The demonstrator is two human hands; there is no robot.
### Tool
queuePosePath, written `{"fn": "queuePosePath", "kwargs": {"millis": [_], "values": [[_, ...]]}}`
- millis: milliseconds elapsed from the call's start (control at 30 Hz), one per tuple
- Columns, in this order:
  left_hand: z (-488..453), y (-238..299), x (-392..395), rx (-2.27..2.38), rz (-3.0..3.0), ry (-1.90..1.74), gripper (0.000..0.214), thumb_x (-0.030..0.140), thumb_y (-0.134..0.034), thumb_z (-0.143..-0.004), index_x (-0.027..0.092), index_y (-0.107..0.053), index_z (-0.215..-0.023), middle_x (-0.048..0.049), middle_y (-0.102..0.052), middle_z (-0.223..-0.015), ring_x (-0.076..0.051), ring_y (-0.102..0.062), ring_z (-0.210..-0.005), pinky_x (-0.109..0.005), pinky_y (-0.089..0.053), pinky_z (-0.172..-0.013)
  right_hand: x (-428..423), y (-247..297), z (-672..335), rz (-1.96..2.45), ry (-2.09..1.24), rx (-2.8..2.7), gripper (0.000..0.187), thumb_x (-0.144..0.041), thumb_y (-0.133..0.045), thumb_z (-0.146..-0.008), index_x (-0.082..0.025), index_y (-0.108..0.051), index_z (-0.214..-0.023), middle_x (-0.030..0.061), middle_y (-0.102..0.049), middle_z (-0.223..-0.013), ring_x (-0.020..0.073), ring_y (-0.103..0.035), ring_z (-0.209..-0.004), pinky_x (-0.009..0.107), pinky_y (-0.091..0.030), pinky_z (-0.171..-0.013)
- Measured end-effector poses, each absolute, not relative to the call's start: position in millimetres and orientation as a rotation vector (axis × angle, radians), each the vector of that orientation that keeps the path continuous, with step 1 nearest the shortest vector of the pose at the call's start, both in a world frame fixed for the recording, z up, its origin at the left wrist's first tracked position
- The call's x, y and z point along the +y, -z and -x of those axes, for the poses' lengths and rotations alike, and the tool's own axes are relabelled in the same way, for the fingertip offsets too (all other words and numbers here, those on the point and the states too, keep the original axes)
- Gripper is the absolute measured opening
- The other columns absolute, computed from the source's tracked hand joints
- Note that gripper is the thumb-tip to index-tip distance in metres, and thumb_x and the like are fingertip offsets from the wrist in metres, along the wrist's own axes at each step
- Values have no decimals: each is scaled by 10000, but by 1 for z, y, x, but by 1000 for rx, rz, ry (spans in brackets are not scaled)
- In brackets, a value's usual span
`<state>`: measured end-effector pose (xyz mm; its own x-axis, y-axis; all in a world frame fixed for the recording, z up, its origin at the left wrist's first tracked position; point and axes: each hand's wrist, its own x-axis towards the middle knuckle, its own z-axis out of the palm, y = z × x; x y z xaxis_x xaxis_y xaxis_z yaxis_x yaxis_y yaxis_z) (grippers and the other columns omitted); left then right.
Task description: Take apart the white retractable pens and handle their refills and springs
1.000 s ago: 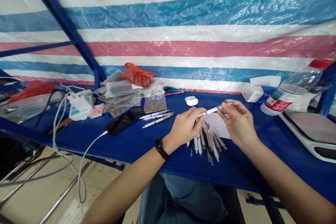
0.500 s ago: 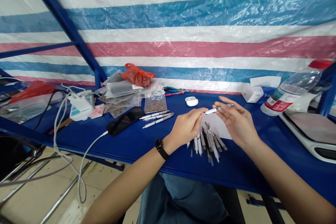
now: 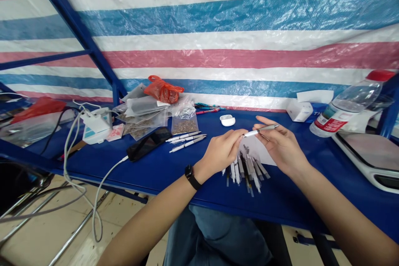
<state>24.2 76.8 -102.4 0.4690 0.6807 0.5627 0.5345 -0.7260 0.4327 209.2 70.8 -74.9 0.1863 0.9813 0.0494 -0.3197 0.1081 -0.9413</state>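
Note:
A white pen (image 3: 252,133) with a grey tip section is held level between my two hands above the table. My left hand (image 3: 222,147), with a black band at the wrist, pinches its left end. Around the grey tip end, the fingers of my right hand (image 3: 282,145) are closed, its index finger stretched along the far side. Below both hands lies a pile of loose pen parts (image 3: 246,170), white barrels and clear or dark tubes, partly on a white sheet (image 3: 264,153). Several white pens (image 3: 187,143) lie together left of my left hand.
A black phone (image 3: 149,144) on a white cable lies left of the pens. Behind are bags of small parts (image 3: 184,124), a red plastic bag (image 3: 163,89) and a white earphone case (image 3: 227,120). On the right stand a bottle (image 3: 343,112) and a scale (image 3: 370,153).
My right-hand fingers have shifted on the pen: they now grip closer to the grey tip, and more of the white barrel shows. My left hand stays nearly in place.

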Motion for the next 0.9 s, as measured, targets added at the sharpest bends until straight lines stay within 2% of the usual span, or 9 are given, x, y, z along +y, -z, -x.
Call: {"fn": "queuePosePath", "kwargs": {"millis": [100,200,267,367,500,600,700,800,900], "values": [[-24,102,77,1065,-2520,-1117,359,300,-316,-1090,215,-588,-1308,-65,-725,-1079,-189,-710,-917,-287,-554,-779,70,77,-205,992,-1111,-875,327,-415,-956,-531,-250,-776,-749,-5,-710,-766,144,-641,-721,302,-540,-706],[-24,101,76,1077,-2530,-1117,356,301,-321,-1090,218,-594,-1304,-58,-717,-1026,-186,-703,-872,-285,-545,-758,70,79,-204,995,-1071,-875,382,-462,-983,-472,-242,-756,-686,-31,-638,-647,112,-564,-617,279,-496,-624],[-24,101,76,1084,-2530,-1115,349,302,-327,-1089,222,-596,-1297,-58,-712,-1022,-189,-701,-878,-288,-548,-763,71,78,-206,984,-1073,-897,401,-429,-989,-471,-251,-777,-762,-32,-651,-648,121,-570,-623,300,-509,-656],[-23,102,77,1087,-2516,-1124,343,290,-329,-1087,223,-592,-1297,-61,-714,-1056,-194,-704,-919,-297,-556,-793,71,74,-210,966,-1133,-923,429,-339,-974,-486,-278,-796,-871,-17,-733,-765,148,-630,-699,344,-538,-756],[-23,102,77,1076,-2517,-1112,338,288,-328,-1087,226,-595,-1284,-64,-716,-1105,-198,-711,-975,-297,-563,-822,70,68,-211,958,-1196,-911,461,-277,-959,-437,-308,-812,-872,-23,-758,-795,163,-661,-768,348,-550,-815],[-24,101,77,1073,-2519,-1106,340,288,-325,-1088,223,-594,-1284,-66,-715,-1115,-203,-713,-979,-303,-561,-817,68,69,-207,999,-1192,-893,436,-389,-981,-424,-282,-815,-812,-6,-753,-792,155,-651,-766,320,-555,-788],[-24,101,77,1090,-2511,-1087,346,286,-321,-1087,224,-586,-1302,-63,-716,-1116,-203,-711,-958,-300,-550,-790,68,72,-203,1070,-1120,-898,435,-537,-976,-428,-244,-778,-681,-8,-680,-663,132,-593,-650,304,-543,-695],[-25,100,76,1127,-2506,-1039,341,298,-324,-1089,231,-589,-1292,-54,-715,-1076,-194,-706,-922,-285,-529,-763,68,74,-202,1103,-1077,-905,478,-568,-982,-384,-227,-744,-622,-19,-616,-591,124,-550,-600,297,-519,-644],[-25,100,76,1148,-2537,-978,320,332,-349,-1091,234,-608,-1253,-39,-700,-1002,-177,-692,-829,-265,-492,-687,68,74,-203,1110,-1101,-916,507,-553,-993,-333,-229,-756,-642,-12,-656,-650,128,-566,-629,314,-533,-691]]}}
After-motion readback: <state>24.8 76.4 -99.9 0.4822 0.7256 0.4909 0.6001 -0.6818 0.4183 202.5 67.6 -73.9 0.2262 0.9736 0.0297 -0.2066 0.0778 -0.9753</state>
